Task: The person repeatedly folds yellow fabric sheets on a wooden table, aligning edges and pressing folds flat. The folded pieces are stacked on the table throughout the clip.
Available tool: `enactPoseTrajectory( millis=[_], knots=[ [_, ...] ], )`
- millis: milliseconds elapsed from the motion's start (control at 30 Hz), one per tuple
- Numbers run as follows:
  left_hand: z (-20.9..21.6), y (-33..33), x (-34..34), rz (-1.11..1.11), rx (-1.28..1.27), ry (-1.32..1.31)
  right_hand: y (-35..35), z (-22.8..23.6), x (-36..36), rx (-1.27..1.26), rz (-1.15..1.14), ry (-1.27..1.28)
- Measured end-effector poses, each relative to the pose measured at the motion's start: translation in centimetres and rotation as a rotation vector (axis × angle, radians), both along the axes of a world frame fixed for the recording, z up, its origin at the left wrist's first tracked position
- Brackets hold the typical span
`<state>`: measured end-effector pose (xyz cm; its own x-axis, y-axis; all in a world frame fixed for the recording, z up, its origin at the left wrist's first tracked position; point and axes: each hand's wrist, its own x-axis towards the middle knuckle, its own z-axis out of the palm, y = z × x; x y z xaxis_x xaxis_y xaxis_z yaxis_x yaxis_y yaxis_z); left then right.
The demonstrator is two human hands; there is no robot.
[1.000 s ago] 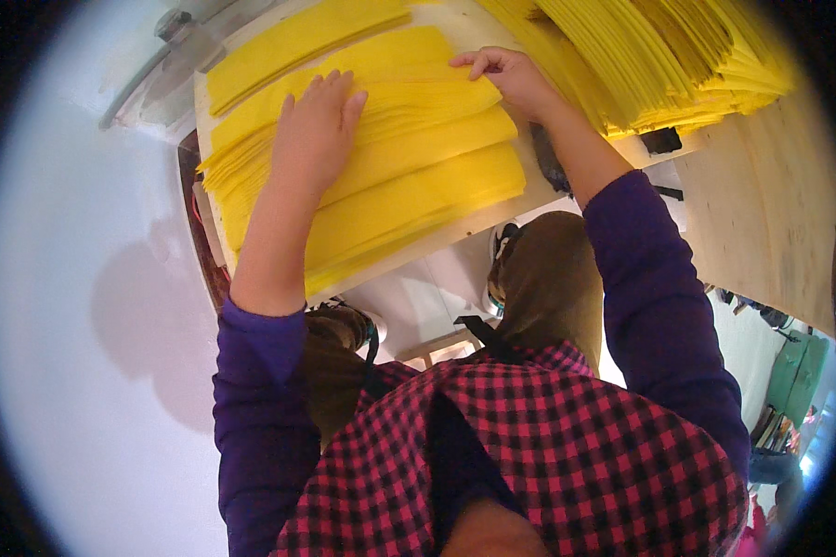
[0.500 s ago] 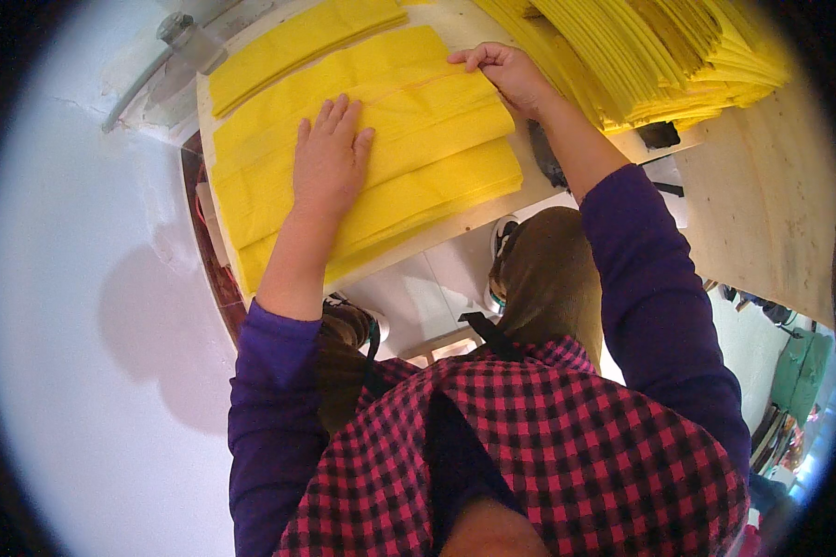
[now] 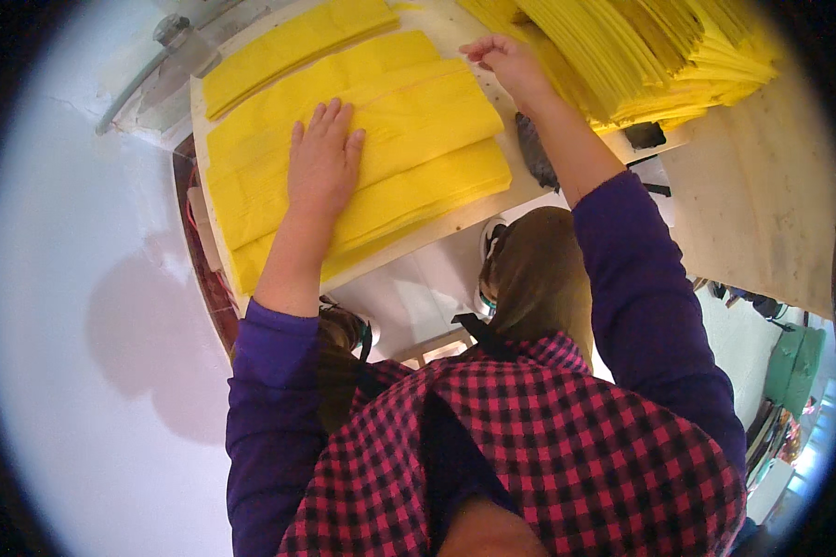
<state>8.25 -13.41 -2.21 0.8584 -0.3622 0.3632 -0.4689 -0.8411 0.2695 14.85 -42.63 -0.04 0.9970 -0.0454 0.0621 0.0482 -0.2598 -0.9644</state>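
Observation:
Folded yellow cloth-like sheets lie overlapping in layers on a pale wooden board. My left hand rests flat on them, fingers stretched out and thumb apart. Just beyond the sheets' upper right corner is my right hand, its fingers curled in toward the thumb. Whatever may be between those fingertips is hidden. Another folded yellow strip sits at the far left of the board.
A tall stack of yellow sheets stands at the far right. A dark grey object lies beside my right wrist, with a black block farther right. A clear container stands at the far left. Plywood extends on the right.
My right hand has come off the edge of the top yellow sheet and sits slightly farther away, apart from it. My left hand stays flat on the sheets.

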Motion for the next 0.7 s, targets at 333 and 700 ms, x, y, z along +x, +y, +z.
enactPoseTrajectory(
  millis=[333,700],
  knots=[
    [1.0,0.0,0.0,-0.024,0.137,0.075,16.0,1.4,-4.5,-0.46,0.203,-0.358],
    [-0.4,0.1,0.2,-0.016,0.073,0.009,12.5,-1.4,-5.3,-1.043,0.05,0.001]
  ],
)
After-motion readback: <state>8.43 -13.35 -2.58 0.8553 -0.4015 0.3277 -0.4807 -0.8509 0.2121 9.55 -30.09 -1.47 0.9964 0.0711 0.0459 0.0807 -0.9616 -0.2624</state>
